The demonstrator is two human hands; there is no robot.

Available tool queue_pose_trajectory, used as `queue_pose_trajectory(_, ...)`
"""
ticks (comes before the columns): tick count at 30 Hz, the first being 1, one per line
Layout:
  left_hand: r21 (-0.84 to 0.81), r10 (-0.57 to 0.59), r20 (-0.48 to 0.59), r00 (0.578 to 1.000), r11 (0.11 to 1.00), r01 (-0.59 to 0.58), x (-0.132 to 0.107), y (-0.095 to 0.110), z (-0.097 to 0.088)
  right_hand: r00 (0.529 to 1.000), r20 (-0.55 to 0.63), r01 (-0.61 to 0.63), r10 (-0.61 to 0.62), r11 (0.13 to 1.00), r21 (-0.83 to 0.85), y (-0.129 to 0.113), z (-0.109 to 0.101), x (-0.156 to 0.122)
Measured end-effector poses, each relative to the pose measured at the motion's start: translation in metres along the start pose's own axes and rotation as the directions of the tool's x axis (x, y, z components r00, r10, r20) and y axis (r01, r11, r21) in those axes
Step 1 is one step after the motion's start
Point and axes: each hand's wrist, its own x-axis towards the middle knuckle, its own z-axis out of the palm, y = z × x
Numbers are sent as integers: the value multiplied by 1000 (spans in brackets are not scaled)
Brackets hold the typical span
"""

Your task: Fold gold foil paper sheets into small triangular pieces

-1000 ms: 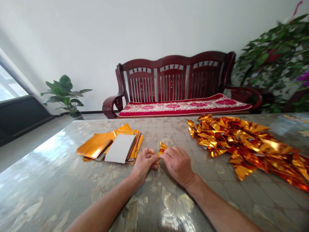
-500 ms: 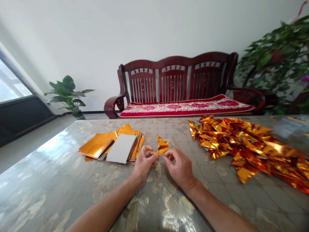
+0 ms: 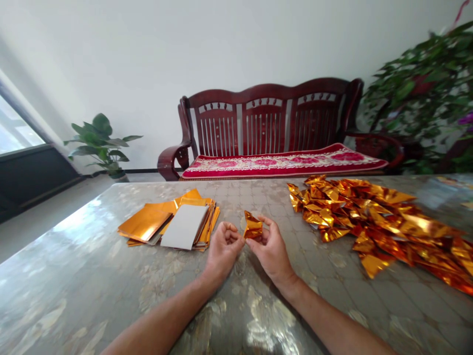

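A small folded piece of gold foil paper [image 3: 253, 227] is held up just above the table, between my two hands. My left hand [image 3: 224, 249] is closed, with thumb and forefinger pinching the lower left corner of the foil. My right hand [image 3: 271, 249] grips its right side, thumb in front and fingers behind. The fingers of the right hand are partly hidden by the foil. Left of my hands lies a stack of flat gold foil sheets [image 3: 148, 219], with a grey-white sheet [image 3: 185, 227] face up on top.
A large heap of folded gold foil pieces [image 3: 369, 212] spreads over the right of the patterned table [image 3: 148, 305]. Clear plastic [image 3: 439, 195] lies at the far right. Beyond the table stand a dark red wooden bench [image 3: 264, 118] and potted plants [image 3: 99, 143].
My right hand has turned and its fingers have moved up behind the foil, taking its right side. The foil has shifted slightly right and tilted. My left hand keeps its pinch.
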Motion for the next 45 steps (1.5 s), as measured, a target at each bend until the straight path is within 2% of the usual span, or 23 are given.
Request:
queue_pose_trajectory(5,50,13,3,1000,999,-13,-1,0,-1,999,49,25,-22,998,-58,3,-1,0)
queue_pose_trajectory(13,68,14,18,1000,998,-15,-3,4,-2,992,72,122,-106,957,-262,6,-7,3)
queue_pose_trajectory(18,39,0,29,1000,999,-1,-3,4,-2,992,88,107,-90,971,-214,8,-7,5)
queue_pose_trajectory(24,32,-9,34,999,999,7,-2,3,-3,987,164,2,0,1000,-13,11,-8,6)
queue_pose_trajectory(26,52,-13,38,999,999,11,-2,1,-3,986,166,16,-9,999,-41,11,-9,6)
queue_pose_trajectory(31,117,-13,50,999,993,7,-3,-1,-3,991,103,107,-83,958,-264,10,-10,5)
queue_pose_trajectory(34,144,5,62,998,990,-14,-1,-2,-4,990,119,99,-72,966,-238,12,-9,7)
queue_pose_trajectory(36,204,44,73,996,977,-58,1,-4,-6,982,178,90,-60,982,-166,12,-12,10)
queue_pose_trajectory(39,417,153,111,982,890,-186,2,-5,-13,960,263,128,-94,985,-113,9,-25,14)
queue_pose_trajectory(41,551,216,191,958,784,-286,2,-5,-19,961,220,215,-168,953,-214,4,-36,18)
queue_pose_trajectory(43,633,264,288,921,669,-390,1,-3,-24,935,221,338,-278,885,-320,-2,-47,22)
queue_pose_trajectory(45,680,298,378,877,553,-481,0,0,-27,877,302,471,-374,797,-378,-6,-55,25)
